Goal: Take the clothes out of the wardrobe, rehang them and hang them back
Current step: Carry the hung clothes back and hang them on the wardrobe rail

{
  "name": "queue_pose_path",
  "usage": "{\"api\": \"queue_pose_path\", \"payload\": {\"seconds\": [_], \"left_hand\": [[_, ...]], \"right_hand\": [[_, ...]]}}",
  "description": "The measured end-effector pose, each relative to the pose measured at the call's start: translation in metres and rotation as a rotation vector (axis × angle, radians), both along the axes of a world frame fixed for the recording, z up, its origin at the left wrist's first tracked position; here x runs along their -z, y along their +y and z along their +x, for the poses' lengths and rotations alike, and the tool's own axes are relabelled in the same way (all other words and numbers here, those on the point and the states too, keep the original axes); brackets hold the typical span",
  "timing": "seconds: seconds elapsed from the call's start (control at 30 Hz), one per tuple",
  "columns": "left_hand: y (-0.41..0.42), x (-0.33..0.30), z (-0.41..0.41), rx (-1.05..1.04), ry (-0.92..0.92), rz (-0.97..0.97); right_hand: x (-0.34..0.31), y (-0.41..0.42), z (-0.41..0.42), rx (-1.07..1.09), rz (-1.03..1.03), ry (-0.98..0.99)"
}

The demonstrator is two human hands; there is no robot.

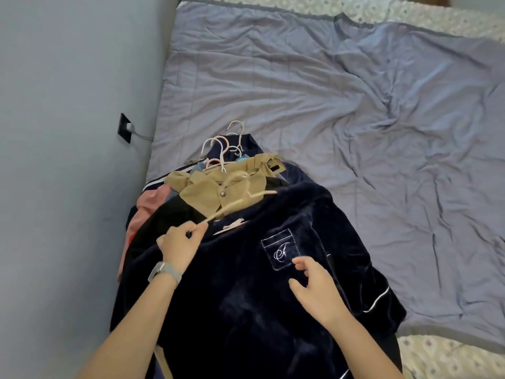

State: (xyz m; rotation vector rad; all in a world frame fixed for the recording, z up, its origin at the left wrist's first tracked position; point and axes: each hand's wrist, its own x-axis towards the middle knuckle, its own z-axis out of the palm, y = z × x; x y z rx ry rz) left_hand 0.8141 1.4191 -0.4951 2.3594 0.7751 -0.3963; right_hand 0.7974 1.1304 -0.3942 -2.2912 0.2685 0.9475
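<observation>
A pile of clothes on hangers lies at the bed's near left side. On top is a dark navy velvet shirt [259,283] with white piping and an embroidered chest pocket [280,251]. My left hand [180,246] pinches the end of a beige hanger [235,205], which is blurred and sticks out from the navy shirt's collar. My right hand [314,285] hovers with relaxed fingers over the shirt, just below the pocket. Under the shirt lie a tan garment [210,192] and a pink one [149,203]. Several hanger hooks [218,151] stick out at the pile's far end.
A wrinkled lavender quilt [341,110] covers the bed, over a patterned sheet [448,359]. A grey wall [68,160] runs along the left, with a black socket and plugged-in cable [126,129] close to the bed edge.
</observation>
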Motion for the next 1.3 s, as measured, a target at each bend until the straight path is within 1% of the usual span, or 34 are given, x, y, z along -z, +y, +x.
{"api": "queue_pose_path", "payload": {"seconds": [0.1,0.13,0.17,0.23,0.3,0.37,0.4,0.5,0.53,0.63,0.7,0.77,0.8,0.87,0.9,0.97,1.0,1.07,1.1,1.17,1.23,1.27,1.3], "left_hand": [[-0.018,-0.042,-0.031,0.103,-0.099,-0.071],[-0.019,-0.054,-0.041,0.123,-0.12,-0.107],[-0.02,-0.065,-0.05,0.143,-0.137,-0.147],[-0.018,-0.08,-0.063,0.161,-0.143,-0.217],[-0.015,-0.089,-0.068,0.144,-0.112,-0.255],[-0.012,-0.093,-0.063,0.132,-0.008,-0.271],[-0.012,-0.097,-0.057,0.139,0.055,-0.31],[-0.007,-0.098,-0.035,0.134,0.187,-0.439],[-0.002,-0.089,-0.024,0.143,0.187,-0.417],[0.025,-0.04,0.015,0.165,0.125,-0.124],[0.041,-0.016,0.038,0.124,0.114,0.036],[0.052,0.0,0.055,0.081,0.134,0.122],[0.055,0.007,0.06,0.062,0.168,0.089],[0.059,0.018,0.064,-0.002,0.257,-0.103],[0.061,0.024,0.064,-0.029,0.287,-0.168],[0.059,0.028,0.064,-0.068,0.323,-0.253],[0.055,0.024,0.064,-0.091,0.315,-0.306],[0.043,0.009,0.061,-0.18,0.254,-0.481],[0.036,-0.003,0.058,-0.229,0.202,-0.582],[0.021,-0.026,0.042,-0.268,0.086,-0.709],[0.005,-0.057,0.016,-0.183,-0.034,-0.741],[-0.001,-0.071,0.001,-0.084,-0.078,-0.717],[-0.006,-0.083,-0.014,0.04,-0.074,-0.656]], "right_hand": [[-0.002,0.004,0.018,-0.004,-0.157,-0.356],[-0.005,0.003,0.025,0.002,-0.207,-0.451],[-0.009,0.001,0.032,-0.009,-0.24,-0.503],[-0.017,-0.004,0.046,-0.096,-0.272,-0.523],[-0.02,-0.011,0.054,-0.233,-0.299,-0.542],[-0.023,-0.017,0.061,-0.344,-0.309,-0.521],[-0.025,-0.02,0.062,-0.376,-0.288,-0.493],[-0.036,-0.028,0.057,-0.373,-0.252,-0.407],[-0.039,-0.031,0.052,-0.344,-0.228,-0.419],[-0.042,-0.041,0.036,-0.283,-0.181,-0.444],[-0.04,-0.048,0.025,-0.266,-0.145,-0.398],[-0.039,-0.053,0.015,-0.234,-0.11,-0.356],[-0.038,-0.055,0.011,-0.218,-0.101,-0.345],[-0.038,-0.059,0.004,-0.192,-0.095,-0.327],[-0.038,-0.06,0.001,-0.183,-0.096,-0.323],[-0.037,-0.061,-0.004,-0.163,-0.102,-0.311],[-0.037,-0.061,-0.007,-0.15,-0.109,-0.302],[-0.037,-0.058,-0.011,-0.114,-0.135,-0.299],[-0.037,-0.056,-0.012,-0.096,-0.159,-0.303],[-0.039,-0.052,-0.012,-0.063,-0.225,-0.323],[-0.042,-0.047,-0.012,-0.003,-0.279,-0.33],[-0.043,-0.046,-0.012,0.033,-0.306,-0.34],[-0.045,-0.046,-0.011,0.066,-0.331,-0.364]]}}
